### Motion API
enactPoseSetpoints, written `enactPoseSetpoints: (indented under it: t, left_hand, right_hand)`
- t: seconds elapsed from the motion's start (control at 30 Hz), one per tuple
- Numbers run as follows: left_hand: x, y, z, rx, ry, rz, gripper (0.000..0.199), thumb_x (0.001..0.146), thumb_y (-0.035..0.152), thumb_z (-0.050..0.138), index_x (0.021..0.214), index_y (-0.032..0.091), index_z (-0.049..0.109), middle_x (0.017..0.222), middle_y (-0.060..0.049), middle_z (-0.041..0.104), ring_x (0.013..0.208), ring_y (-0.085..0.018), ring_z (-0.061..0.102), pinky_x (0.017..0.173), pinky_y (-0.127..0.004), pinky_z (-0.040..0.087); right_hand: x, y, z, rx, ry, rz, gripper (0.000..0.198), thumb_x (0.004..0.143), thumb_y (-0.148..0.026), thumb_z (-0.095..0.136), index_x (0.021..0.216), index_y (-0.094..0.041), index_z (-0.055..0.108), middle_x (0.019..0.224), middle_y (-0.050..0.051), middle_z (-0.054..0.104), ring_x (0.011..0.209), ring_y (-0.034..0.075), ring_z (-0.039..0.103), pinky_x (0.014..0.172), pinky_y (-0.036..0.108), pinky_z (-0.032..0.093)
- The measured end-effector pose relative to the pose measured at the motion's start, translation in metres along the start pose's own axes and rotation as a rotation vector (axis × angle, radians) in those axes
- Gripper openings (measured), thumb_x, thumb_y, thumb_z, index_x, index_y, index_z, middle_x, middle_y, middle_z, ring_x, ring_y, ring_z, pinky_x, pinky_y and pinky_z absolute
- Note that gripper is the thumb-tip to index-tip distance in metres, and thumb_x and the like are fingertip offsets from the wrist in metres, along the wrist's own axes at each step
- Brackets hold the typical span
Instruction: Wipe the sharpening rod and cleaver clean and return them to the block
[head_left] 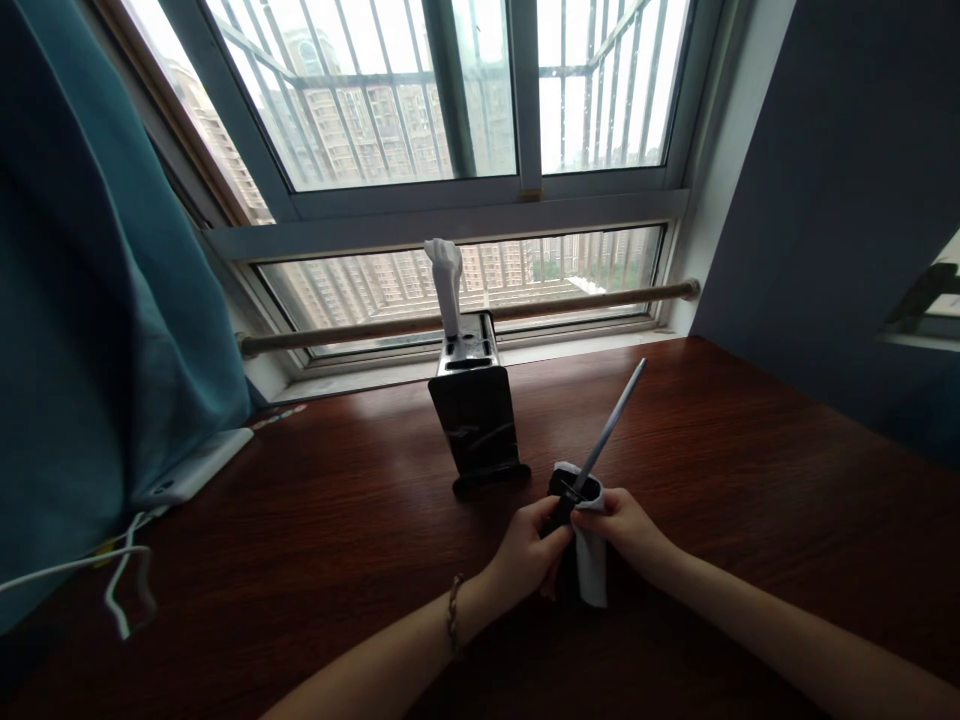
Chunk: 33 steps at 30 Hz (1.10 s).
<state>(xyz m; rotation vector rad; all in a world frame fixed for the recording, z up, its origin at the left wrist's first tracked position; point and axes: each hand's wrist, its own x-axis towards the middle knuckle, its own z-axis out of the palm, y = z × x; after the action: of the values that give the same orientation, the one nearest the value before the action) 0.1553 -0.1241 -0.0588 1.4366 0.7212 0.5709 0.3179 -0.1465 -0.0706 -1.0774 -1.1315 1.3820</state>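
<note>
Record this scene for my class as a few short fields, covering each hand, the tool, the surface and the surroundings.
Left hand: grips black handle
Right hand: pinches white cloth or tissue
Tool: thin rod, slanting up and rightward
Surface: reddish-brown table
Beyond hands: black stand, near window
Left side: blue curtain, white cable
Unclear: whether the cloth touches the handle

Rod (611, 425) was grey; its handle (558, 514) was black. Cloth (592, 572) was white. Worktop (322, 500) was reddish brown, patterned with darker wood grain. Holder (476, 420) was black, tissue (447, 285) white. Curtain (169, 310) was teal, darker in folds. Rail (581, 300) was tan; wall (810, 220), dark blue-grey.
</note>
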Motion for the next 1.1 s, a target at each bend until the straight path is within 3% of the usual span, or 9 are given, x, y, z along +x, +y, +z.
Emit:
enactPoseSetpoints:
  t: [0.37, 0.77, 0.93, 1.1]
  left_hand:
    - [0.001, 0.008, -0.014, -0.337, -0.305, -0.163, 0.024, 0.082, 0.034, 0.055, 0.093, 0.015, 0.047, 0.040, 0.009, 0.041, 0.026, -0.005, 0.031, 0.028, -0.018, 0.037]
    - [0.001, 0.001, -0.013, -0.409, -0.315, -0.107, 0.022, 0.083, 0.035, 0.055, 0.089, 0.015, 0.046, 0.039, 0.009, 0.041, 0.024, -0.005, 0.032, 0.026, -0.018, 0.036]
    - [0.001, -0.001, -0.012, -0.337, -0.219, -0.038, 0.025, 0.082, 0.036, 0.056, 0.091, 0.014, 0.047, 0.038, 0.009, 0.041, 0.024, -0.005, 0.031, 0.026, -0.018, 0.036]
    - [0.001, -0.001, -0.007, -0.186, 0.048, 0.038, 0.028, 0.081, 0.037, 0.055, 0.095, 0.013, 0.048, 0.038, 0.009, 0.041, 0.025, -0.006, 0.032, 0.026, -0.017, 0.034]
  right_hand:
    - [0.001, 0.004, -0.008, 0.353, -0.065, 0.163, 0.025, 0.058, -0.028, 0.081, 0.069, -0.010, 0.068, 0.067, 0.005, 0.063, 0.060, 0.012, 0.056, 0.062, 0.024, 0.041]
    - [0.000, -0.004, -0.005, 0.363, -0.049, 0.181, 0.027, 0.056, -0.030, 0.082, 0.063, -0.008, 0.066, 0.062, 0.005, 0.062, 0.055, 0.010, 0.055, 0.058, 0.021, 0.041]
    - [-0.002, -0.005, -0.004, 0.339, 0.009, 0.169, 0.028, 0.064, -0.031, 0.078, 0.076, -0.008, 0.067, 0.073, 0.008, 0.065, 0.063, 0.013, 0.059, 0.062, 0.023, 0.043]
    - [0.000, -0.005, -0.004, 0.265, 0.280, 0.104, 0.039, 0.066, -0.039, 0.076, 0.085, -0.008, 0.060, 0.076, 0.008, 0.063, 0.064, 0.014, 0.057, 0.060, 0.025, 0.044]
